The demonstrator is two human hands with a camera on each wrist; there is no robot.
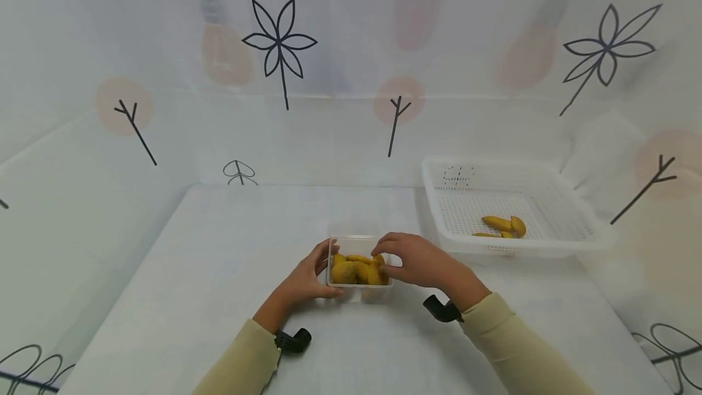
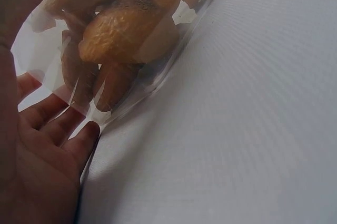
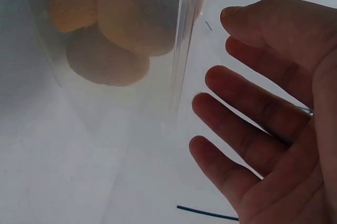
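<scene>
A clear plastic box [image 1: 361, 286] filled with yellow-brown mushrooms [image 1: 344, 272] stands on the table. My left hand [image 1: 305, 278] grips the box from its left side, thumb at the near edge and fingers round the far side. In the left wrist view, the fingertips touch the clear wall beside a wrinkled mushroom cap [image 2: 126, 34]. Over the box's right rim is my right hand [image 1: 419, 259], its fingers loosely bent by the rightmost mushroom. Nothing shows between those fingers [image 3: 237, 110] in the right wrist view, where they are apart from the box wall.
A white perforated basket [image 1: 554, 242] at the back right holds a few more mushrooms [image 1: 504, 224]. White patterned sheeting [image 1: 340, 139] encloses the back and sides of the white table [image 1: 230, 236]. Each wrist carries a small black camera mount [image 1: 293, 341].
</scene>
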